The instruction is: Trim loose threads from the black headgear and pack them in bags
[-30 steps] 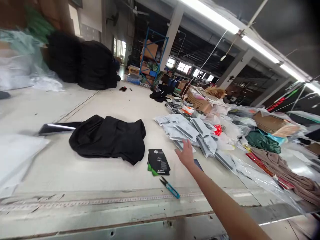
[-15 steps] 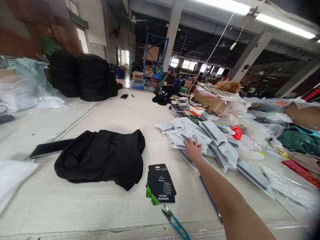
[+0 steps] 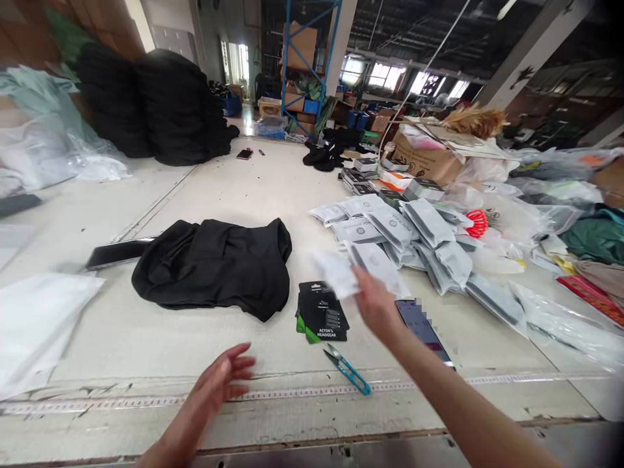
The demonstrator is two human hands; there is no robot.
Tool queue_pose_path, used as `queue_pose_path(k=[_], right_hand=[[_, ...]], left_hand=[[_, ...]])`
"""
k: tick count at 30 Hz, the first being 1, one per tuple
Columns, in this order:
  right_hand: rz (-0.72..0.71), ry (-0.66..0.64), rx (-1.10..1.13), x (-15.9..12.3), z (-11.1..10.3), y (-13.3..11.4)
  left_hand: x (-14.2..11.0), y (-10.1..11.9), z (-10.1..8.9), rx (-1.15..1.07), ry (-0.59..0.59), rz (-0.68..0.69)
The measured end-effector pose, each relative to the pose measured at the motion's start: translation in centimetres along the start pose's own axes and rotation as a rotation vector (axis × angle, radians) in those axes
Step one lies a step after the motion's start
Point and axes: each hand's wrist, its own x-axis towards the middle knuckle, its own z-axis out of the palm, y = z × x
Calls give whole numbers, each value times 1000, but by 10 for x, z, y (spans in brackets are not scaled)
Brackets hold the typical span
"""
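My right hand (image 3: pixel 374 298) grips a small white packet (image 3: pixel 335 270), blurred by motion, above the table just left of a heap of grey-white printed packets (image 3: pixel 404 224). Its fingertips are partly hidden. Nearer the front edge, my left hand (image 3: pixel 221 376) hangs open with its fingers apart and nothing in it. Beyond it lies a folded black cloth piece (image 3: pixel 214 266). Between the hands is a small stack of black cards (image 3: pixel 322 312) marked "ACTOR'S HEADGEAR". Blue thread snips (image 3: pixel 348 370) rest below the cards, blades pointing away to the left.
A phone (image 3: pixel 424 328) lies under my right forearm. A dark flat device (image 3: pixel 117 252) sits partly beneath the cloth. White bags (image 3: pixel 43 325) lie at left, tall black fabric stacks (image 3: pixel 178 107) behind. A measuring tape (image 3: pixel 160 398) runs along the front edge. A carton (image 3: pixel 424 159) stands back right.
My right hand has lifted a white packet off the heap and drawn it left and nearer. My left hand has come into view. The camera has tilted down.
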Motion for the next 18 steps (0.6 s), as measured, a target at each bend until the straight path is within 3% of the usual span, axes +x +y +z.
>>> queue_pose_path(k=[2, 4, 6, 7, 9, 12, 13, 15, 18], right_hand=[[-304, 0, 90, -26, -2, -54], [-527, -130, 157, -44, -4, -92], [-625, -303, 208, -48, -7, -101], [-604, -365, 221, -45, -10, -92], [-389, -388, 218, -30, -14, -53], [420, -161, 168, 2, -14, 25], [631, -139, 152, 12, -9, 47], [792, -219, 179, 28, 5, 74], [801, -312, 203, 39, 34, 78]], left_hand=[[18, 16, 17, -185, -205, -58], [28, 28, 27, -245, -272, -82], [29, 33, 28, -232, -210, -109], [27, 33, 25, -226, -170, -134], [18, 28, 14, -237, -104, -184], [-3, 20, -8, -277, -2, -232], [-10, 18, -15, -284, 39, -240], [-22, 16, -26, -303, 96, -216], [-30, 18, -39, -276, 74, -158]])
